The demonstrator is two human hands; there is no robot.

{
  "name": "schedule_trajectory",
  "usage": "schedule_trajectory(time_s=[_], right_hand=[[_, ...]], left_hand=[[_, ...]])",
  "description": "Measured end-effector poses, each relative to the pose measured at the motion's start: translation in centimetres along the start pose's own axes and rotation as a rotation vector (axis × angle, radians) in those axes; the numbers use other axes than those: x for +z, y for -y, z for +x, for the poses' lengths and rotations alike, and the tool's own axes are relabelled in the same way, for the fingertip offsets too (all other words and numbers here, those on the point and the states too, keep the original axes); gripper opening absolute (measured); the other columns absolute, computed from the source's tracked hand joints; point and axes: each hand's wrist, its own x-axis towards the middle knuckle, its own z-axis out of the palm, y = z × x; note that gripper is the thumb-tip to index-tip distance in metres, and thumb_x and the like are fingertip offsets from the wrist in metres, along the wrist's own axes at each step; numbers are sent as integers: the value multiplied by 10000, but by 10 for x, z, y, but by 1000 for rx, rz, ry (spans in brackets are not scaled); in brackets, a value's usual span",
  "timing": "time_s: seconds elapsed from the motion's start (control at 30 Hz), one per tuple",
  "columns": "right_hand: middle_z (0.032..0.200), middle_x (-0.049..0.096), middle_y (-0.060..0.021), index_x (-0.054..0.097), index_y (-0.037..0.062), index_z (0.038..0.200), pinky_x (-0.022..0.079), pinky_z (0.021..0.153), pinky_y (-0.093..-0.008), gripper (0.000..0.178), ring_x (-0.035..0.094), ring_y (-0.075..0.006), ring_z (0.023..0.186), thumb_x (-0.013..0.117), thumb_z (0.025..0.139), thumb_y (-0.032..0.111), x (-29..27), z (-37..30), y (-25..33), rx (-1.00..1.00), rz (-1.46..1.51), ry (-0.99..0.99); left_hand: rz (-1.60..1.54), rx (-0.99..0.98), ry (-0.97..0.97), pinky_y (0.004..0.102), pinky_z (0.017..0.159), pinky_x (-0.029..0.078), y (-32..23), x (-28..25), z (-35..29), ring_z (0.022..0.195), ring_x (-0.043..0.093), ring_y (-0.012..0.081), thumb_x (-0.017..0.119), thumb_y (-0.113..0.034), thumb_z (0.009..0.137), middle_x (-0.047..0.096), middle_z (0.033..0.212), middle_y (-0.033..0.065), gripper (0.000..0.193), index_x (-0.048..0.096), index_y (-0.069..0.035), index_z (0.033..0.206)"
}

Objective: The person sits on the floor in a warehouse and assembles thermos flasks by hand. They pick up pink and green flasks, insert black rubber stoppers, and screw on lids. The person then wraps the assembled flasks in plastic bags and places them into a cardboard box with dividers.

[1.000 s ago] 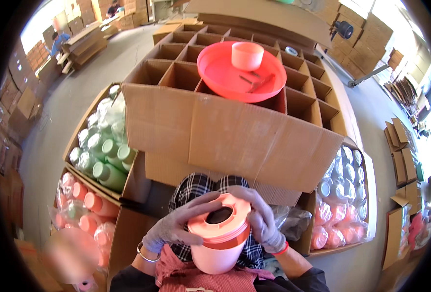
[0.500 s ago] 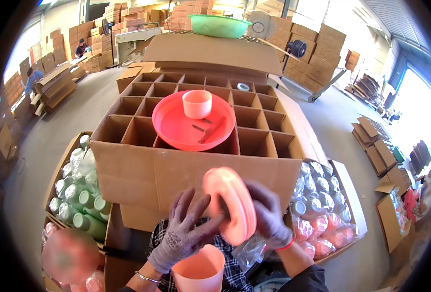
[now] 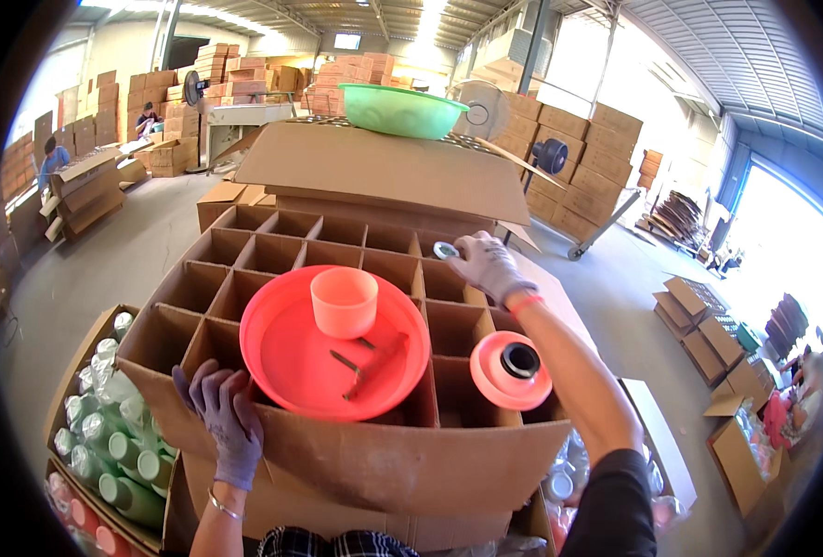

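Note:
My right hand, in a grey glove, reaches over the divided carton and pinches a small whitish ring, perhaps a tape roll, at the dividers. My left hand, gloved too, lies at the carton's front edge, fingers apart. Between my hands a bright pink basin rests on the dividers. It holds a coral cup and a red-handled tool with dark metal parts. A round coral lid with a black ring sits on the dividers beneath my right forearm.
Cartons of wrapped green bottles stand at lower left. Wrapped bottles lie at lower right. A green basin sits behind the raised carton flap. Fans, stacked boxes and other people are farther off.
The coral lid has gone from my hands to the dividers. My right hand has reached forward to the small ring, and my left has moved to the carton edge. The coral container in my lap has left view.

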Motion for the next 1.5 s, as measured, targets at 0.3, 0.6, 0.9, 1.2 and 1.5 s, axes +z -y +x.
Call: schedule_trajectory(time_s=[0.3,0.6,0.9,1.2,1.5], right_hand=[[1159,667,-234,620,106,1266,516,918,-434,532,636,-370,1097,709,754,220,142,129,-76,57,102,249],[1245,563,-250,624,153,1186,454,982,-511,351,530,-490,1138,670,847,231,114,97,-49,297,214,-116],[1146,562,-122,533,13,1295,500,899,-346,506,574,-222,1060,703,822,67,-106,1,-6,-107,951,-549],[1330,512,-107,397,-5,1430,486,984,-329,577,545,-169,1160,623,900,22,-169,-243,162,45,1469,-38],[1386,438,-267,515,-1,1372,362,1076,-445,533,428,-430,1291,608,926,276,-93,-332,240,-429,864,-438]], left_hand=[[-12,-38,-7,630,1173,146,4,10,-3,1132,514,306,373,-271,965,563,1019,71,265,584,-111,964],[-67,-21,-3,633,1174,155,5,5,-3,1142,518,309,451,-222,925,569,1023,71,194,602,-108,968],[-214,-54,26,555,1178,186,0,-16,0,1173,500,338,581,-161,875,587,1081,112,161,609,-77,1010],[-1760,-557,81,458,1099,393,-101,-152,-4,1342,414,269,734,-91,794,331,1526,118,978,154,-158,1579],[-1557,-985,292,336,798,548,-63,-182,-112,874,636,157,431,-531,1017,625,1015,40,496,446,-196,1382]])
